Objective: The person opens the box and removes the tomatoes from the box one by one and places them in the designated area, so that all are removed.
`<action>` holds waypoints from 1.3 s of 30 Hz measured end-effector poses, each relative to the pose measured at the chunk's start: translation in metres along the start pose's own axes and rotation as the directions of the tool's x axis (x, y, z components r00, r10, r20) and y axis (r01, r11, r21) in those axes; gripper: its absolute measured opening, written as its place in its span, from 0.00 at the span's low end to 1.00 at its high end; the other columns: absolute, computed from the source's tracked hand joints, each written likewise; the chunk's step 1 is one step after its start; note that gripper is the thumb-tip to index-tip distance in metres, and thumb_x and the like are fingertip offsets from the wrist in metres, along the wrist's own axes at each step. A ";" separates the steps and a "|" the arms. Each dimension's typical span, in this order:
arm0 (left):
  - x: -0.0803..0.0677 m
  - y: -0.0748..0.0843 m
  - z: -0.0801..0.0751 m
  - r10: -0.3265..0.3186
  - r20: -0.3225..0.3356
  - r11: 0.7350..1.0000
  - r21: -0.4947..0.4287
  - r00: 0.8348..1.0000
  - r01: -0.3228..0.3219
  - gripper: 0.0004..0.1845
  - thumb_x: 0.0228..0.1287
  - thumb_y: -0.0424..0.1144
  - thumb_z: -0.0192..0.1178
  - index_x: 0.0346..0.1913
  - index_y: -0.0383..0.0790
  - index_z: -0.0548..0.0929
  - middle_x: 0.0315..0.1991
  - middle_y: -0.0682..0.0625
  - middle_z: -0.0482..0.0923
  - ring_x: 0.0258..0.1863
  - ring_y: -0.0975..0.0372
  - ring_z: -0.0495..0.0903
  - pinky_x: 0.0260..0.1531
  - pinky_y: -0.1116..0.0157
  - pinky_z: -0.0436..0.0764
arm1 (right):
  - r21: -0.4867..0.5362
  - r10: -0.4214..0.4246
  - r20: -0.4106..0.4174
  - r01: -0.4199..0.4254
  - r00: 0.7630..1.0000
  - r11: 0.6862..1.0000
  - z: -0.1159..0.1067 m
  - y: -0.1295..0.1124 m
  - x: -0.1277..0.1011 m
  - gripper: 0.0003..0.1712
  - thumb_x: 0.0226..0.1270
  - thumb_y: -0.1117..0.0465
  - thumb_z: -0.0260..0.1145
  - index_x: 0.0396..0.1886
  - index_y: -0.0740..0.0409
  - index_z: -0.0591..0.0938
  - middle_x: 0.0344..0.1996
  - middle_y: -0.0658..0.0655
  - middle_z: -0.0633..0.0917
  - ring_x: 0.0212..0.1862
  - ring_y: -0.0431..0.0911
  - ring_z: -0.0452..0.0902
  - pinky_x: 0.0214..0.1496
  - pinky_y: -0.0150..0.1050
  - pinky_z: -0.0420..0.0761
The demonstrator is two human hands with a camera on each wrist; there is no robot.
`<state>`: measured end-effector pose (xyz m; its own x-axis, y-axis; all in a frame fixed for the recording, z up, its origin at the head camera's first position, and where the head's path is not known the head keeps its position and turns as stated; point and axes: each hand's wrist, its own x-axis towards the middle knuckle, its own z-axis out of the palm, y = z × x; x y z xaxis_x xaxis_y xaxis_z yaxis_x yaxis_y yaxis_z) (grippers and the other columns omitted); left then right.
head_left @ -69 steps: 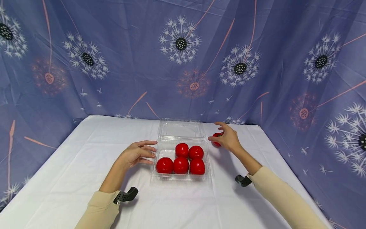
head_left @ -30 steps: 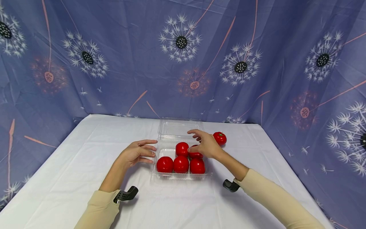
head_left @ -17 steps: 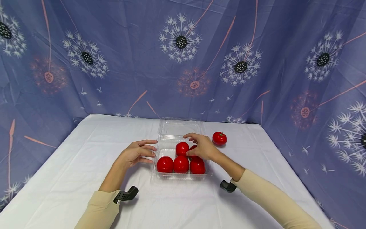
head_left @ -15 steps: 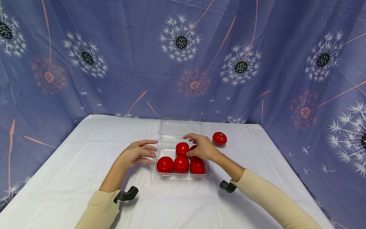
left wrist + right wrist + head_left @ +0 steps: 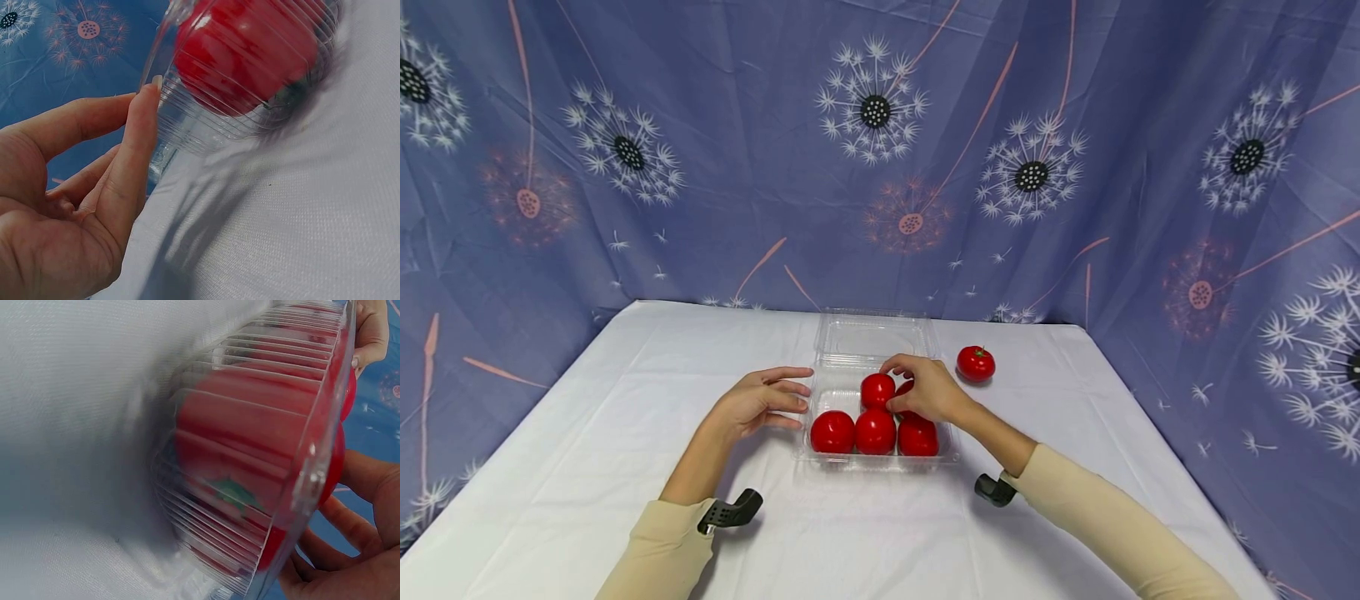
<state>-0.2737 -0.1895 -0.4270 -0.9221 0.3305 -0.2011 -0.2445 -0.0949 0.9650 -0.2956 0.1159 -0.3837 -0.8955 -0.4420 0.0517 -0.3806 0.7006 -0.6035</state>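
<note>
A clear plastic clamshell box stands with its lid laid back. Several glossy red tomatoes sit in it: a front row with a left tomato, a middle one and a right one, and behind them a back-middle tomato. My right hand reaches over the box's right side, thumb and fingers curled about the back-right tomato, which is mostly hidden by the hand. My left hand has its fingers extended to the box's left wall; in the left wrist view a fingertip touches the rim.
Another tomato, green stem up, lies on the white tablecloth right of the transparent lid. A blue curtain with dandelion prints hangs behind and beside the table. Each forearm carries a black wrist mount.
My right hand has moved left from the loose tomato to the box, then settled lower with its fingers drawing in around the back-right tomato. My left hand has stayed at the box's side.
</note>
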 end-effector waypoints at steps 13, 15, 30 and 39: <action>0.000 0.002 -0.001 -0.007 -0.004 1.000 -0.010 1.000 0.007 0.38 0.59 0.23 0.64 0.74 0.29 0.65 0.51 0.41 0.81 0.36 0.61 0.87 0.36 0.60 0.91 | -0.011 -0.002 0.012 0.002 1.000 1.000 0.003 -0.005 0.007 0.22 0.57 0.60 0.79 0.52 0.48 0.86 0.51 0.58 0.87 0.56 0.57 0.82 0.62 0.57 0.77; 0.000 0.002 -0.001 -0.006 -0.005 1.000 -0.007 1.000 0.006 0.38 0.59 0.23 0.64 0.74 0.29 0.65 0.51 0.40 0.81 0.36 0.61 0.87 0.36 0.60 0.91 | -0.016 -0.018 0.016 0.018 1.000 1.000 0.003 -0.006 0.009 0.21 0.58 0.60 0.78 0.52 0.49 0.86 0.51 0.59 0.87 0.56 0.58 0.81 0.65 0.59 0.74; 0.001 0.001 0.001 -0.014 -0.005 1.000 -0.025 1.000 0.014 0.37 0.59 0.22 0.64 0.74 0.29 0.66 0.50 0.40 0.81 0.36 0.60 0.87 0.35 0.59 0.91 | -0.020 -0.030 -0.001 0.030 1.000 0.999 0.015 -0.014 0.015 0.24 0.57 0.58 0.79 0.54 0.51 0.85 0.47 0.56 0.88 0.53 0.56 0.82 0.51 0.47 0.82; 0.000 0.000 0.001 -0.007 -0.003 1.000 -0.019 1.000 0.007 0.37 0.60 0.23 0.64 0.74 0.29 0.66 0.50 0.40 0.81 0.36 0.60 0.87 0.35 0.59 0.91 | -0.011 -0.035 -0.024 0.035 0.999 0.999 0.023 -0.014 0.016 0.22 0.56 0.55 0.80 0.50 0.47 0.85 0.46 0.57 0.87 0.52 0.57 0.80 0.46 0.45 0.83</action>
<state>-0.2740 -0.1887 -0.4265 -0.9213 0.3287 -0.2079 -0.2561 -0.1103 0.9603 -0.2994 0.0864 -0.3925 -0.8867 -0.4532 0.0918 -0.4144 0.6909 -0.5924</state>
